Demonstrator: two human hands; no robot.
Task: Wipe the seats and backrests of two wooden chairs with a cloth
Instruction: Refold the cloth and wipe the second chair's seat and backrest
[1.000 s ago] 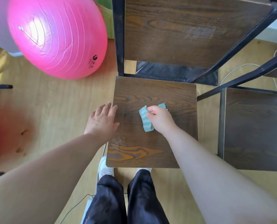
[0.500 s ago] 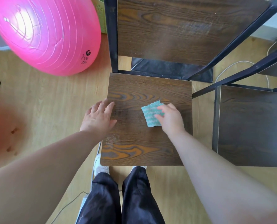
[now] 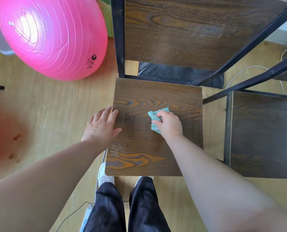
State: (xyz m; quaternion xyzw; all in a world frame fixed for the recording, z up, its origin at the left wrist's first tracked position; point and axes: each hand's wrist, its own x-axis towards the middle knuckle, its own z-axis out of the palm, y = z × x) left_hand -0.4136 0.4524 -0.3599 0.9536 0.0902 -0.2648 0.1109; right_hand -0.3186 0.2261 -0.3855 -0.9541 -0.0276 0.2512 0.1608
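a teal cloth [image 3: 154, 121] is bunched in the curled fingers of the right hand [image 3: 169, 125] and pressed onto the wooden chair seat [image 3: 139, 148], whose left edge is touched by the flat, relaxed left hand [image 3: 101, 128].

Both arms are reaching forward and down. The left hand [image 3: 102, 127] is lying flat, fingers straight. The right hand [image 3: 170, 125] is gripping the cloth [image 3: 151, 115] with curled fingers.

We see a crumpled teal cloth [image 3: 151, 115] lying mid-seat on the near dark wood-grain chair [image 3: 139, 139]; a second dark wooden chair [image 3: 263, 134] stands just beside it.
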